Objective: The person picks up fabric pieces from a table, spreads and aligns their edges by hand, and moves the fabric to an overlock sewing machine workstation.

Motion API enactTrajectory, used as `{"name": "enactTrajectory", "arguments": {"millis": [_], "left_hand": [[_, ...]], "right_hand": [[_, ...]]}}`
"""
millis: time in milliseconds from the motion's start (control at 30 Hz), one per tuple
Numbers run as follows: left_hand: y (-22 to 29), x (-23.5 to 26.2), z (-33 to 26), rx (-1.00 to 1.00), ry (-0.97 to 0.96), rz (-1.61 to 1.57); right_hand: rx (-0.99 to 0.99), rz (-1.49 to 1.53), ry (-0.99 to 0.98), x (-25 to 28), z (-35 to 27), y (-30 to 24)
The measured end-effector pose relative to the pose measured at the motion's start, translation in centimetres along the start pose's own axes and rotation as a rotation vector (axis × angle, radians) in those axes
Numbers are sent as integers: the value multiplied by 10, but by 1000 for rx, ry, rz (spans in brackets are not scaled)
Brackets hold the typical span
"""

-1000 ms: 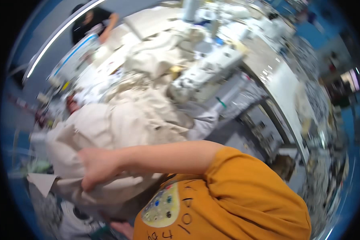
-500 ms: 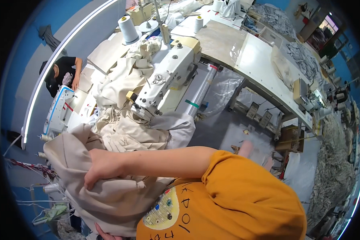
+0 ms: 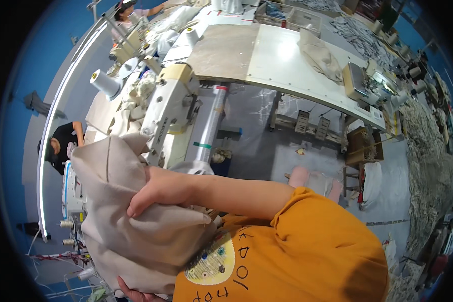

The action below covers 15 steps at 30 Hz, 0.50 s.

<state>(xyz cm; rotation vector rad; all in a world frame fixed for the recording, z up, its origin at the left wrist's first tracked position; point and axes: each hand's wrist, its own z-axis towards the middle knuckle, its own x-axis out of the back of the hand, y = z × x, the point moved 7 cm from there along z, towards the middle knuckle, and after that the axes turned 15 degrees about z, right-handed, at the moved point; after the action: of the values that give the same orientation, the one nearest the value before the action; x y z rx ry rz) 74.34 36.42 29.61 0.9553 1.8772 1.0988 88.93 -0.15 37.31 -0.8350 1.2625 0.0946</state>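
A large beige fabric piece with a visible seam line hangs bunched in front of my body. My right hand is closed on its upper part, the thumb lying over a fold and the fingers hidden behind the cloth. Low down, my left hand grips the bottom edge of the same fabric; only part of it shows. Just beyond the cloth stands a white sewing machine, partly covered by the raised fabric.
White thread cones stand by the machine. A long worktable runs to the right, carrying a beige cloth and another machine. A co-worker in black sits at the left. A pink roll lies beneath.
My view has swung, with the machine and table now further left and higher. Both hands keep hold of the fabric, which now covers more of the sewing machine's near end.
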Motion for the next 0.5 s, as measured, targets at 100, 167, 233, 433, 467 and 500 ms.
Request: {"name": "enactTrajectory", "arguments": {"millis": [100, 167, 233, 433, 467, 500], "left_hand": [[-4, -52, -4, -9, -21, 5], [-13, -82, 5, 47, -126, 84], [-21, -124, 8, 55, -103, 128], [-50, -232, 24, -235, -240, 432], [-58, -241, 37, -162, -238, 418], [-65, -257, 42, -87, -237, 411]], "right_hand": [[32, 80, 42, 19, -43, -32], [95, 88, 80, 42, -69, -50], [170, 89, 162, 63, -101, -71], [397, 151, 340, 108, -212, -121], [439, 118, 394, 109, -232, -129], [483, 90, 451, 111, -252, -136]]}}
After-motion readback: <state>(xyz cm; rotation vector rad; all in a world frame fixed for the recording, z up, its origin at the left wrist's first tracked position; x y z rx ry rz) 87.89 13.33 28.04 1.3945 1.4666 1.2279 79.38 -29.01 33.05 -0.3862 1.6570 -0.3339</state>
